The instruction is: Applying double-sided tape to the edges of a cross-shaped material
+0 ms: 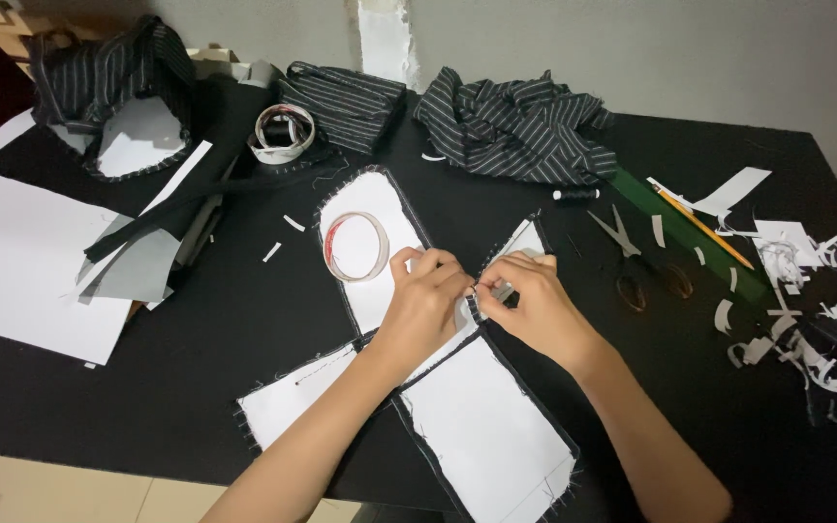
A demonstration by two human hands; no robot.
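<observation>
Two hands working a fabric edge on a black table (pixel 196 329)

Left hand (pixel 426 291) and right hand (pixel 525 295) both pinch the dark edge of the white pattern piece (pixel 481 426); a tape roll (pixel 357 246) lies just beside.

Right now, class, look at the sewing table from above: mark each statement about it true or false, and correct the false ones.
1. Both hands, left hand and right hand, meet at the edge of the white paper-backed fabric pieces. True.
2. The roll of tape lies on bare black table. False: it rests on one of the white pieces, left of the hands.
3. The scissors lie on the table, held by no hand. True.
4. The pencil is in the right hand. False: it lies on the table, beyond the scissors.
5. The pile of striped fabric lies at the far side of the table. True.
</observation>
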